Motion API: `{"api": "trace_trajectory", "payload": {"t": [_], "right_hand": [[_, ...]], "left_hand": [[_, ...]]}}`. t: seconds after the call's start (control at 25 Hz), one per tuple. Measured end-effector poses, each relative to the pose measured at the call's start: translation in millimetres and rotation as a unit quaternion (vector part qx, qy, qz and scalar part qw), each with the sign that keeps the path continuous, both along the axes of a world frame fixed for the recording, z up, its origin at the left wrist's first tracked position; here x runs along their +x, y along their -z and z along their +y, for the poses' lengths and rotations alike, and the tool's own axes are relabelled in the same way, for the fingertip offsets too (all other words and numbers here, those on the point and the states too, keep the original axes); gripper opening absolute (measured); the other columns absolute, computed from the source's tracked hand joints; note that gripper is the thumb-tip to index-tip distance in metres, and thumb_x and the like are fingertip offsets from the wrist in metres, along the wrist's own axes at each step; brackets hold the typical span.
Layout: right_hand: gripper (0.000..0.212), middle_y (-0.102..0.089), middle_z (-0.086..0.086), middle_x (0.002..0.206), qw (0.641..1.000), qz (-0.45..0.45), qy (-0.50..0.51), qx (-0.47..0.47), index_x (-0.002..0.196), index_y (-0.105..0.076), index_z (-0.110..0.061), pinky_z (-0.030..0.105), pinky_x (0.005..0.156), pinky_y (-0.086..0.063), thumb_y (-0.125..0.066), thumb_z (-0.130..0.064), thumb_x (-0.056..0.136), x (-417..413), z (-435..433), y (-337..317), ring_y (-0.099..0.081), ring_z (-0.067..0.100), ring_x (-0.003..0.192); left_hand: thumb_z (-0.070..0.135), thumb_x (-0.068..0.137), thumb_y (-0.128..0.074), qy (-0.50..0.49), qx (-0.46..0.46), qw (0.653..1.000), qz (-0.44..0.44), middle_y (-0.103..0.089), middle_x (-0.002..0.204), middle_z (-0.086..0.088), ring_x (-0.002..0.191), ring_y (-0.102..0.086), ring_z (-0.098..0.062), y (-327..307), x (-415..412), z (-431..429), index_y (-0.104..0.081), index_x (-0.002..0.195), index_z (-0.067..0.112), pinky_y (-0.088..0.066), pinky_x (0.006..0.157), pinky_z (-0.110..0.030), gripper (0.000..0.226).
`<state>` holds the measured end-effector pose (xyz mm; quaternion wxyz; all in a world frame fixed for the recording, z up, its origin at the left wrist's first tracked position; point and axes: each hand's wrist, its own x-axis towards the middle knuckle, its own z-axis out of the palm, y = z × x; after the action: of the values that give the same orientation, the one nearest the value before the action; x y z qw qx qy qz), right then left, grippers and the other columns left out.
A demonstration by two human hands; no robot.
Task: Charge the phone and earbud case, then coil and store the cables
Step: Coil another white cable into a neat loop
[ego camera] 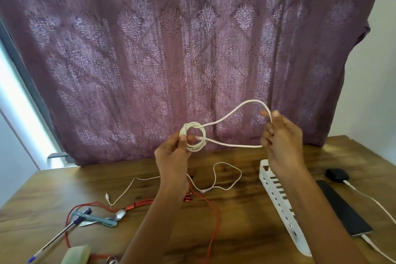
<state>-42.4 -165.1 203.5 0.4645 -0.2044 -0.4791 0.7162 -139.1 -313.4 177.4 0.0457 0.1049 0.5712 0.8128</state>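
Observation:
My left hand [173, 156] pinches a small coil of thick white cable [194, 137] above the wooden table [246, 227]. My right hand [280, 141] grips the loose loop of the same cable, which arcs up and back to the coil. At the right lie a black phone [342, 208] and a black earbud case [337, 175], each with a white charging cable [372, 199] plugged in. A thin white cable [216, 180] and a red cable [212, 210] sprawl loose on the table below my hands.
A white slotted tray [280, 201] lies beside my right forearm. Pens [64, 233], a spoon [115, 216] and a tape roll [77, 254] sit at the front left. A purple patterned curtain [171, 49] hangs behind the table's far edge.

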Motion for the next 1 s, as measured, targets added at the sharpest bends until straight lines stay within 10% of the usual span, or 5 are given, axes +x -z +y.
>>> {"api": "trace_trajectory", "payload": {"t": [0.28,0.56,0.68,0.8,1.0], "right_hand": [[0.032,-0.026,-0.008,0.039,0.956,0.100,-0.135,-0.241,0.083,-0.054,-0.006,0.014,0.026,-0.017,-0.031,-0.018,0.102,-3.4,33.9,-3.2,-0.022,0.004,0.028],[0.032,-0.027,-0.009,0.036,0.982,-0.003,-0.082,-0.172,0.077,-0.055,-0.003,0.013,0.027,-0.015,-0.035,-0.014,0.101,-1.1,50.5,-11.0,-0.021,0.002,0.029],[0.030,-0.028,-0.009,0.039,0.990,-0.031,-0.082,-0.112,0.078,-0.059,-0.003,0.014,0.028,-0.017,-0.041,-0.015,0.099,-1.8,47.2,-15.5,-0.021,0.001,0.032],[0.026,-0.035,-0.003,0.049,0.991,-0.115,-0.061,-0.032,0.082,-0.064,-0.003,0.015,0.030,-0.023,-0.048,-0.016,0.097,-3.0,41.4,-3.4,-0.027,0.002,0.034],[0.018,-0.061,0.008,0.076,0.961,-0.269,-0.003,0.072,0.101,-0.064,-0.002,0.016,0.046,-0.042,-0.049,-0.009,0.095,-13.4,19.7,41.3,-0.055,0.012,0.060]], "left_hand": [[0.012,0.088,-0.060,-0.089,-0.201,0.953,0.209,-0.065,0.062,0.011,0.054,-0.051,0.012,8.3,0.5,2.7,-0.073,0.099,0.025,-0.038,0.060,-0.004,0.022],[-0.002,0.082,-0.063,-0.109,-0.280,0.885,0.355,-0.072,0.065,-0.008,0.057,-0.055,0.009,5.4,-2.2,0.0,-0.071,0.103,0.011,-0.031,0.051,0.003,0.026],[0.006,0.084,-0.064,-0.095,-0.255,0.928,0.255,-0.064,0.057,0.013,0.057,-0.055,0.003,9.7,-16.7,-3.2,-0.071,0.105,0.019,-0.042,0.064,-0.004,0.025],[0.002,0.087,-0.058,0.000,-0.074,0.996,0.055,-0.071,0.079,-0.002,0.075,-0.067,-0.008,6.5,-22.4,-5.5,-0.066,0.110,0.005,-0.058,0.076,-0.027,0.025],[0.001,0.089,-0.054,0.081,0.046,0.995,-0.044,-0.069,0.073,-0.004,0.070,-0.068,-0.009,-5.1,-16.0,-7.9,-0.063,0.105,-0.007,-0.056,0.064,-0.019,0.020]]}}
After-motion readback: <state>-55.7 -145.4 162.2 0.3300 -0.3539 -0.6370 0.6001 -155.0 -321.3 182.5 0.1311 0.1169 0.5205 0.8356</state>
